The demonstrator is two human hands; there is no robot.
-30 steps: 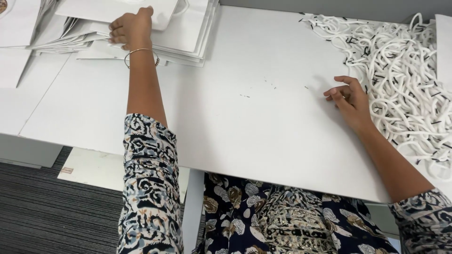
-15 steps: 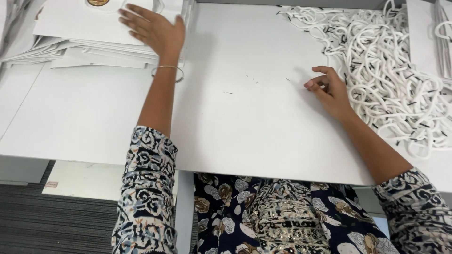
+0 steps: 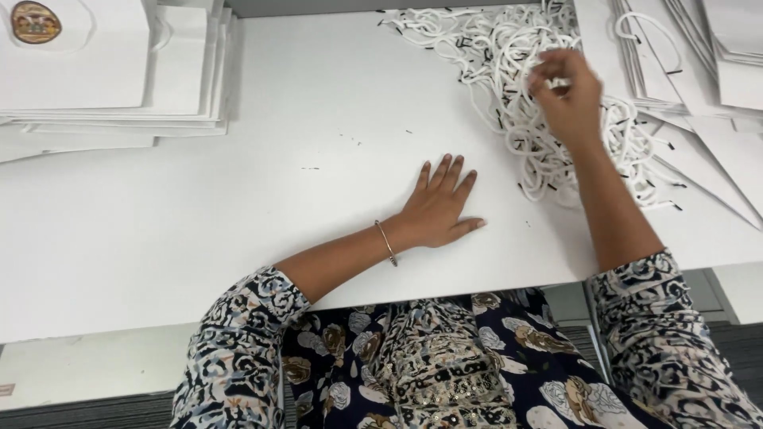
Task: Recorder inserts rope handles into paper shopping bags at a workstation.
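My left hand (image 3: 441,205) lies flat and palm down on the white table (image 3: 238,199), fingers spread, a thin bangle on the wrist. My right hand (image 3: 566,94) is raised over a tangled pile of white cord handles (image 3: 493,63) at the back right, its fingers pinched on a cord from the pile. A stack of flat white paper bags (image 3: 111,71) sits at the back left, well away from both hands.
More flat white paper bags (image 3: 699,71) with cord handles lie at the back right, overlapping the pile. Small dark specks dot the tabletop. The table's near edge runs just in front of my patterned sleeves and lap.
My left hand left the bag stack at the back left and came down flat near the table's middle. My right hand moved up into the cord pile and closed on a cord.
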